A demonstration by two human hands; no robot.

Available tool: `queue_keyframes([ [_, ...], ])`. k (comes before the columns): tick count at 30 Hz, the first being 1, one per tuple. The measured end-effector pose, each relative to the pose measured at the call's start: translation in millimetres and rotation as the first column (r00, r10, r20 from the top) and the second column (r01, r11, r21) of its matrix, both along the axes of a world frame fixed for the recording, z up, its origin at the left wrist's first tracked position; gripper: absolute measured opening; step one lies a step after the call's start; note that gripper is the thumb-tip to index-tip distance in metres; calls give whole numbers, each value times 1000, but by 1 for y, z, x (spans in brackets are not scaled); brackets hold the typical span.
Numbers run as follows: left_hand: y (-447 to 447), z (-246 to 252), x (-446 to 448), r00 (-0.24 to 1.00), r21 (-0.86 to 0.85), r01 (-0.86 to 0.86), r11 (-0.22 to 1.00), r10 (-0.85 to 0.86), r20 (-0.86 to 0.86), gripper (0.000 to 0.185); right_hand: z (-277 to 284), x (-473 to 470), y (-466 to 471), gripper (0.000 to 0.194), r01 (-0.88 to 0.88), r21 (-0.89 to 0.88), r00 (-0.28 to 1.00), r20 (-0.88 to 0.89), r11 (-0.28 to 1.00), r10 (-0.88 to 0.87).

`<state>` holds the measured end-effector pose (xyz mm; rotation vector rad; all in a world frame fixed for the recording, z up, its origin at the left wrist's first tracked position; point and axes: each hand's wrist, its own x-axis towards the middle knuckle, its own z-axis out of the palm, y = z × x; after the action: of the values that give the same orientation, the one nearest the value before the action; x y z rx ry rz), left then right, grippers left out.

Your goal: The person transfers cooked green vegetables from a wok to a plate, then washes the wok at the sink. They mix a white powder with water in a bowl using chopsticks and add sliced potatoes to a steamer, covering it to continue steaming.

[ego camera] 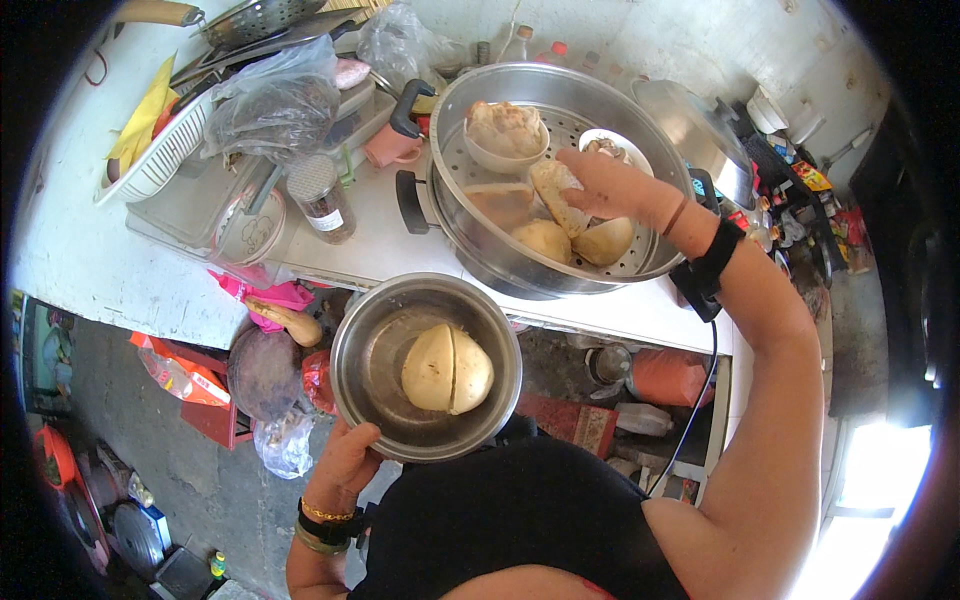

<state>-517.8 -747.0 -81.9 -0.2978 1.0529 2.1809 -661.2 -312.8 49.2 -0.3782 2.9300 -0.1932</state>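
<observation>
My left hand grips the near left rim of a stainless steel bowl, held in front of my body below the counter edge. Two pale steamed bun pieces lie against each other inside it. Over a large metal steamer, my right hand reaches in from the right, its fingers around a cut piece of steamed bun. More bun pieces rest on the perforated steamer tray. Behind them stand a white bowl heaped with pale brown food and a second white bowl, partly hidden by my hand.
A metal lid leans right of the steamer. To its left are a lidded jar, a pink mug, plastic containers and a filled plastic bag. A black cord hangs from my right wrist.
</observation>
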Motion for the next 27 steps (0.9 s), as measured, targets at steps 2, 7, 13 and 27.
queue_keyframes([
  [2,0,3,0,1000,4,13,1000,-13,7,53,-8,1,-3,41,19,84,999,-52,996,-15],
  [7,0,6,2,1000,-2,20,1000,-20,-17,55,-16,6,-9,36,101,280,992,-100,955,-76],
  [13,1,11,1,1000,13,27,1000,-27,-9,55,23,18,-23,42,-16,229,957,-278,973,81],
  [27,-3,17,-2,992,-17,100,995,-101,-76,58,-4,104,-189,42,-667,-12,730,-213,745,650],
])
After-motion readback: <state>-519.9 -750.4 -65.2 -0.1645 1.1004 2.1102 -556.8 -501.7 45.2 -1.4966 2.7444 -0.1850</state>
